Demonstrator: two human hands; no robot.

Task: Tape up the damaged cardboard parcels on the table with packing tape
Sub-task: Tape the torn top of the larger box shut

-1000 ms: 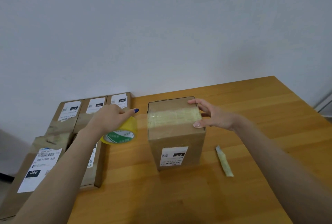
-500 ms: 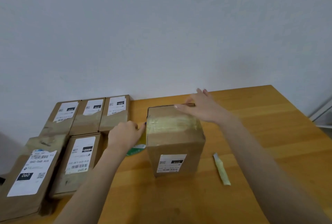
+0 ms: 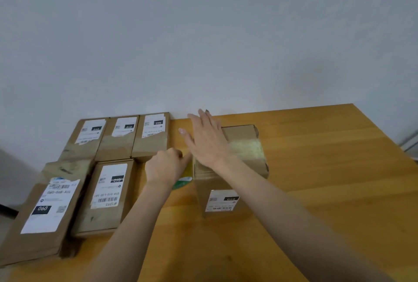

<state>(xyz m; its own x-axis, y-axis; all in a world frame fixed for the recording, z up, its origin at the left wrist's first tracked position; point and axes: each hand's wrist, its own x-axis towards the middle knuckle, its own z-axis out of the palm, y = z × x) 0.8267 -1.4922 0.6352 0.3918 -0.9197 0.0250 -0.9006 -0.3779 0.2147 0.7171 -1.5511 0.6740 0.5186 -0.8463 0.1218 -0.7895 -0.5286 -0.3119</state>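
Near centre on the wooden surface point(image 3: 328, 168), the left hand point(image 3: 166, 166) is curled round the yellow tape roll point(image 3: 187, 172) just left of the upright box point(image 3: 210, 182), the right hand point(image 3: 208, 143) lies flat, fingers straight, across its taped top, and three labelled parcels point(image 3: 119, 139) line the far left.

Brown cardboard parcels point(image 3: 113, 195) are marked by white labels point(image 3: 108, 185) with black blocks; the tape roll point(image 3: 184, 176) is yellow and green; the tabletop point(image 3: 328, 180) is honey-coloured wood.

taped upright parcel point(image 3: 246, 152) beside yellow tape roll point(image 3: 186, 174)
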